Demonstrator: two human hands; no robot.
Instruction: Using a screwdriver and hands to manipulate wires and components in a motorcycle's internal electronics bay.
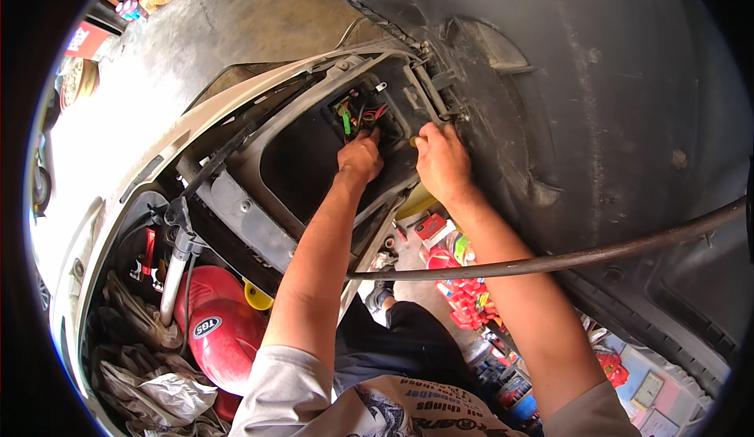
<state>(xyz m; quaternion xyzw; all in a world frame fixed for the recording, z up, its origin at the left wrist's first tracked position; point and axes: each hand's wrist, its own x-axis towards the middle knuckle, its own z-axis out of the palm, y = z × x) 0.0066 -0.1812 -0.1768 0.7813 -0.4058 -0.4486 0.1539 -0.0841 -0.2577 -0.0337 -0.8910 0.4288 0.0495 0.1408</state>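
Observation:
My left hand [360, 157] reaches into a small recess in a black plastic compartment [302, 174], fingers curled among coloured wires [375, 113] just below a green connector [345, 122]. What those fingers grip is hidden. My right hand [441, 166] is closed on a small yellowish object [414, 142] at the compartment's right rim, beside a metal hinge [436, 95].
A raised black panel [636, 107] fills the right, crossed by a dark bar [573, 260]. Left are the pale body edge [165, 146], a red tank [220, 311], a metal pump [177, 280] and crumpled sacking [141, 382]. Assorted clutter [463, 296] lies below.

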